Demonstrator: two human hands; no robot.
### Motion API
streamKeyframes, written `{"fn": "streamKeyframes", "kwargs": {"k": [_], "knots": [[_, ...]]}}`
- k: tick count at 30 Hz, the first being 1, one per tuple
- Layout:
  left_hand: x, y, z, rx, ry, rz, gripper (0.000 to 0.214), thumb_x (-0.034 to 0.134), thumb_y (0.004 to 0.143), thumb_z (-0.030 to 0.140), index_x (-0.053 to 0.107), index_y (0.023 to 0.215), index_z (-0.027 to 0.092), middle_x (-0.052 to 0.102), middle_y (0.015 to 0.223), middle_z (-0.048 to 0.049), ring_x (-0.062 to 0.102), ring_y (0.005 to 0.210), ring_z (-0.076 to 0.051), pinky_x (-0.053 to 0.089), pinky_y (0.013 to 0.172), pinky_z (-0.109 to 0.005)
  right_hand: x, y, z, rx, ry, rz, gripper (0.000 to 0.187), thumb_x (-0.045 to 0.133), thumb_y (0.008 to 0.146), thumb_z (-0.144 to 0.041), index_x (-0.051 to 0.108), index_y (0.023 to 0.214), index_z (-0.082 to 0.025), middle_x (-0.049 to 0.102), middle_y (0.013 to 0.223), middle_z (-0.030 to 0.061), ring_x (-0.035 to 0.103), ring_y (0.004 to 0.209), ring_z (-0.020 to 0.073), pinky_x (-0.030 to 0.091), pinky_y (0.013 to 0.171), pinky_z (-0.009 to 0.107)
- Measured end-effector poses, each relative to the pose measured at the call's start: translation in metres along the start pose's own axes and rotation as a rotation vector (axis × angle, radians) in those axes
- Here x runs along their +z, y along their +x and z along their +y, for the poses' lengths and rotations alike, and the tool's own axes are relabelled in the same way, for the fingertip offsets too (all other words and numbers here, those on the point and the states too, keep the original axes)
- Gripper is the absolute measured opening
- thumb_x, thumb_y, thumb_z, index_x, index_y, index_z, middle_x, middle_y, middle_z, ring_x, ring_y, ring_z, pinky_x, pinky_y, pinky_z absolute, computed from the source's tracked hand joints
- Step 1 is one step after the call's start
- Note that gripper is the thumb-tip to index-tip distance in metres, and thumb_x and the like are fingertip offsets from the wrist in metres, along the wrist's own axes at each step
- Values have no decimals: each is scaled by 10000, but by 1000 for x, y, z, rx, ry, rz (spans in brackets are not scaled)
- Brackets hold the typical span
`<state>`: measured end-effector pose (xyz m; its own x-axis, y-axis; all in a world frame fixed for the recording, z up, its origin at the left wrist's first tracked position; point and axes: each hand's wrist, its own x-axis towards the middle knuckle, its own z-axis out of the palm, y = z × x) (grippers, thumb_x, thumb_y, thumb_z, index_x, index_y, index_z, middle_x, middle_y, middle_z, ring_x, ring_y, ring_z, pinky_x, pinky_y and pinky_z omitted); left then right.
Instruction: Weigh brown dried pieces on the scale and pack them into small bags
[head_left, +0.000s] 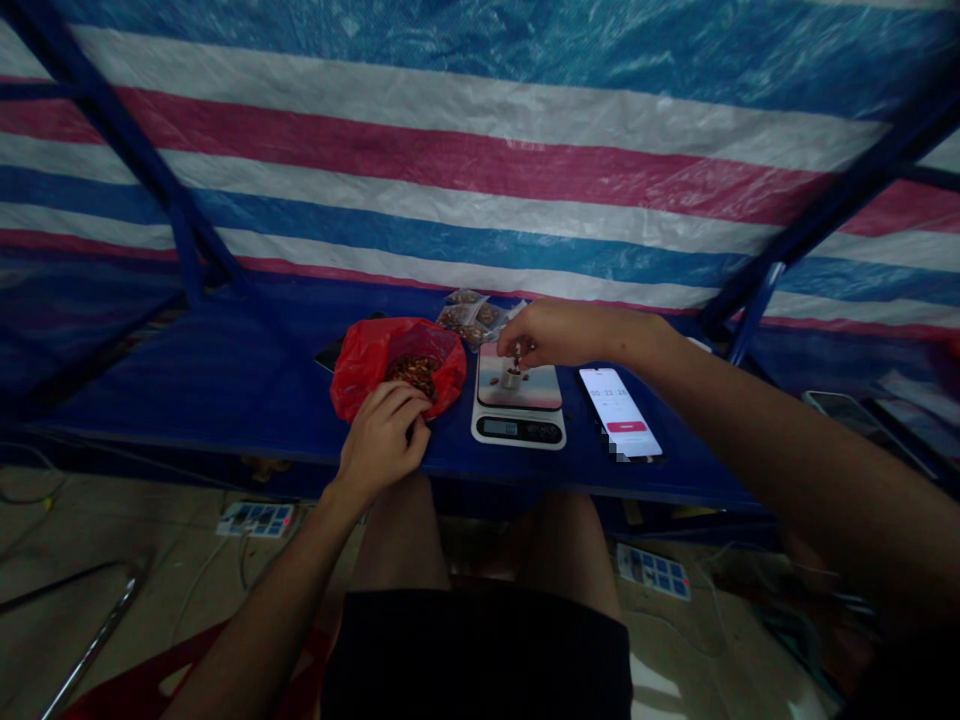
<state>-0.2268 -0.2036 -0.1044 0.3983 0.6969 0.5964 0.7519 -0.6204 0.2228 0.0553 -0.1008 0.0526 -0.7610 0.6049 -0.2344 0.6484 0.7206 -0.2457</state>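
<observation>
A red plastic bag (397, 367) lies open on the blue table (187, 370), with brown nuts or seeds (412, 375) inside it. My left hand (382, 440) rests at the bag's front rim, fingers curled over its edge. My right hand (555, 335) hangs over a white digital kitchen scale (517, 430), fingertips pinched just above a small metal cup (512, 377) on the scale's platform. Anything between those fingertips is too small to tell.
Several small clear packets of brown pieces (469, 315) lie behind the scale. A lit smartphone (619, 412) sits to its right. Striped tarpaulin (450, 170) and blue metal bars rise behind the table. Power strips (255, 518) lie on the floor below.
</observation>
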Motion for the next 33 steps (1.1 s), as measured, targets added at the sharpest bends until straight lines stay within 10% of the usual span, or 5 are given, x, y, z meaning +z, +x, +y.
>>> {"fn": "streamKeyframes", "kwargs": {"k": [33], "knots": [[-1,1,0,-25,-24,-25,232,547,942,106,745,1026,193,776,1080,-104,681,1085,-295,587,988,-484,11,4,11,-22,155,124,224,687,897,-121,844,1046,-178,855,1046,60,764,902,194,528,818,294]]}}
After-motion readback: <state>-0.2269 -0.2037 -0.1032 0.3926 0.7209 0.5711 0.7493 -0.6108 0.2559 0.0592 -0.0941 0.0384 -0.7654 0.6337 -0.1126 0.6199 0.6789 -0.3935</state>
